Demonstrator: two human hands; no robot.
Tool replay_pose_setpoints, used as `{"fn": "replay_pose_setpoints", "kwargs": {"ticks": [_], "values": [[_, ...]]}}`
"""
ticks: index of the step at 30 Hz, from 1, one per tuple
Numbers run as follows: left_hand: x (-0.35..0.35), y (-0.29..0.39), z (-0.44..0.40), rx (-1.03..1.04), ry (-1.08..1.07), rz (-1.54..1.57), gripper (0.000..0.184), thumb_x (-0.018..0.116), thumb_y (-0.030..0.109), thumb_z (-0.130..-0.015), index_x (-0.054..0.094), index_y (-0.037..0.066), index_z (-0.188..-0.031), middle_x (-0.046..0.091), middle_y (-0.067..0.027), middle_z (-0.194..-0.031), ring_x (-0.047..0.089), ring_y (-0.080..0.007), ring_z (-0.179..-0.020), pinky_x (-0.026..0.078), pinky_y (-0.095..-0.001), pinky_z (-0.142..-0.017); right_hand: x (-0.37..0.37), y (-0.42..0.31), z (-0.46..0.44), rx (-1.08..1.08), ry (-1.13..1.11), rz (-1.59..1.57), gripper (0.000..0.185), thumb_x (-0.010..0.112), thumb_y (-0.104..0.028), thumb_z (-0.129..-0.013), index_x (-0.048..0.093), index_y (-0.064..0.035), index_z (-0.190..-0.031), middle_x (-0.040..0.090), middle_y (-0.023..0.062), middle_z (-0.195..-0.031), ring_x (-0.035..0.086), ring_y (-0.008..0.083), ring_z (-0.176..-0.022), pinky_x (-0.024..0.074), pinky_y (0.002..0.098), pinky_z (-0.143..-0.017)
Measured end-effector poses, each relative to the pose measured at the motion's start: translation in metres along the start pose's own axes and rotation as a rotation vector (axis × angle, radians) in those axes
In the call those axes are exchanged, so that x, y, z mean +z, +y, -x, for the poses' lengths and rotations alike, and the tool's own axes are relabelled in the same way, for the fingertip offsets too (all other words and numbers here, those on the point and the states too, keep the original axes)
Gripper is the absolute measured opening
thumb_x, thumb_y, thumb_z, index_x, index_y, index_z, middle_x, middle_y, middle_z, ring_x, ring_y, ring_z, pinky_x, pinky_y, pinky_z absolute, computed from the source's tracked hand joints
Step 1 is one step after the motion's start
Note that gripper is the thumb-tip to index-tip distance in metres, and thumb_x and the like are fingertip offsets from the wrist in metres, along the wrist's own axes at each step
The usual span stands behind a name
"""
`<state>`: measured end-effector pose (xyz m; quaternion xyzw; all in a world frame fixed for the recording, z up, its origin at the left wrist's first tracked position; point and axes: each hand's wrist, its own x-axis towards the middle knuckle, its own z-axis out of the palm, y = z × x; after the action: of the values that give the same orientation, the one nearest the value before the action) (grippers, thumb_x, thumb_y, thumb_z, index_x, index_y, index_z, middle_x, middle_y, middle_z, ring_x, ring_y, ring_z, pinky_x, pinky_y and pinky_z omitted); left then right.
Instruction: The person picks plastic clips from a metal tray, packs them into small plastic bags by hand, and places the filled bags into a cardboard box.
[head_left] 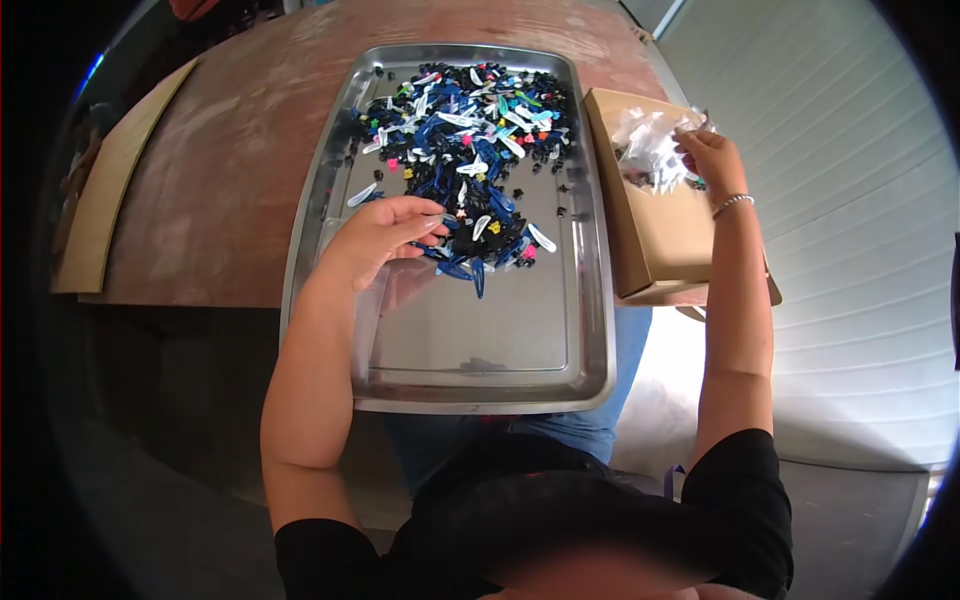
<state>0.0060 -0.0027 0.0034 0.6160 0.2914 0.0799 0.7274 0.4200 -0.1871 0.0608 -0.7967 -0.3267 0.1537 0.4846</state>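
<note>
A steel tray (470, 340) holds a heap of hair clips (460, 120), mostly dark blue, black and white, mixed with small coloured pieces. Over the near left side of that heap is my left hand (385, 235), its thumb and forefinger brought together and the other fingers curled. Whatever lies between those fingertips is too small to name. My right hand (712, 160) reaches over a cardboard box (670, 235), its fingers bent together against small clear plastic packets (650, 145). Its fingertips are partly hidden, so what they pinch cannot be made out.
The tray and box rest on a worn reddish-brown table (220, 170), with the tray's near end jutting over the front edge toward my lap. A wooden board (120, 190) lies at the left. A pale ribbed wall (840, 200) rises close on the right.
</note>
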Motion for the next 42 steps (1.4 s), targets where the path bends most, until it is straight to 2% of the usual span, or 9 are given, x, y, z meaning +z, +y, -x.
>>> {"fn": "replay_pose_setpoints", "kwargs": {"ticks": [6,8,10,12,14,20,22,36,42], "values": [[0.001,0.001,0.003,-0.011,0.004,-0.008,0.03,0.057,0.024,-0.092,0.057,0.008,-0.117,0.063,-0.0061,-0.106,0.058,-0.0123,-0.094,0.046,-0.0267,-0.081,0.002,0.03,-0.015,-0.042,0.166,0.129,0.025,0.065,-0.02,-0.085,0.068,0.0021,-0.097,0.069,0.0096,-0.083,0.066,0.0145,-0.073,0.0509,0.0267,-0.067],[0.001,0.002,0.002,-0.008,-0.002,-0.004,0.03,0.057,0.024,-0.092,0.057,0.008,-0.117,0.063,-0.006,-0.107,0.058,-0.012,-0.094,0.046,-0.0263,-0.081,0.007,0.029,-0.018,-0.289,0.323,0.362,0.023,0.065,-0.018,-0.084,0.068,-0.0004,-0.099,0.07,0.0118,-0.086,0.067,0.0189,-0.075,0.0515,0.0289,-0.068],[0.001,0.001,0.002,0.003,0.02,0.005,0.029,0.057,0.023,-0.092,0.058,0.007,-0.117,0.064,-0.0056,-0.105,0.058,-0.011,-0.092,0.046,-0.0251,-0.079,0.021,-0.013,0.008,-0.251,0.306,0.347,0.023,0.065,-0.019,-0.084,0.068,-0.0019,-0.099,0.069,0.0137,-0.086,0.067,0.0222,-0.077,0.0517,0.0308,-0.069],[0.001,0.002,0.002,0.018,0.057,0.008,0.029,0.057,0.023,-0.092,0.058,0.007,-0.116,0.064,-0.0055,-0.104,0.058,-0.0104,-0.091,0.046,-0.0245,-0.079,0.039,-0.039,0.025,-0.427,0.208,0.319,0.024,0.064,-0.018,-0.086,0.067,0.0001,-0.101,0.069,0.0089,-0.085,0.063,0.0131,-0.077,0.0489,0.0259,-0.068],[-0.003,0.0,0.0,0.035,0.093,0.006,0.028,0.058,0.023,-0.092,0.059,0.007,-0.115,0.064,-0.0054,-0.103,0.058,-0.0099,-0.091,0.046,-0.024,-0.079,0.071,-0.058,0.043,-0.485,0.001,0.251,0.022,0.064,-0.017,-0.086,0.066,0.0009,-0.098,0.068,0.008,-0.085,0.063,0.0128,-0.076,0.0488,0.0261,-0.066],[-0.024,-0.006,0.001,0.123,0.257,0.092,0.031,0.061,0.026,-0.09,0.06,0.006,-0.114,0.066,-0.0064,-0.103,0.059,-0.0107,-0.091,0.046,-0.0262,-0.083,0.19,-0.093,0.134,-0.986,-0.829,0.329,0.024,0.065,-0.015,-0.08,0.064,-0.0004,-0.099,0.063,0.0145,-0.099,0.059,0.0349,-0.093,0.0478,0.0397,-0.083],[-0.033,-0.006,0.002,0.116,0.243,0.064,0.033,0.063,0.028,-0.088,0.06,0.006,-0.113,0.066,-0.0062,-0.102,0.059,-0.0116,-0.092,0.045,-0.0266,-0.085,0.215,-0.105,0.15,-0.98,-0.994,0.356,0.026,0.066,-0.014,-0.078,0.063,-0.0007,-0.1,0.062,0.0138,-0.103,0.058,0.0334,-0.097,0.0472,0.0403,-0.085],[-0.032,-0.003,0.004,0.051,0.223,0.017,0.037,0.068,0.032,-0.084,0.062,0.007,-0.11,0.067,-0.0065,-0.1,0.058,-0.0105,-0.091,0.041,-0.0267,-0.084,0.29,-0.069,0.19,-1.448,-0.722,0.436,0.027,0.057,-0.012,-0.074,0.065,-0.002,-0.098,0.062,0.0074,-0.105,0.054,0.0224,-0.104,0.0452,0.0351,-0.091],[-0.032,-0.003,0.005,0.041,0.214,0.001,0.037,0.067,0.032,-0.084,0.062,0.007,-0.111,0.067,-0.0069,-0.101,0.058,-0.0108,-0.091,0.041,-0.0266,-0.084,0.288,-0.072,0.187,-1.44,-0.659,0.364,0.016,0.058,-0.012,-0.068,0.061,-0.005,-0.082,0.059,0.0055,-0.085,0.056,0.0224,-0.088,0.047,0.0328,-0.081]]}}
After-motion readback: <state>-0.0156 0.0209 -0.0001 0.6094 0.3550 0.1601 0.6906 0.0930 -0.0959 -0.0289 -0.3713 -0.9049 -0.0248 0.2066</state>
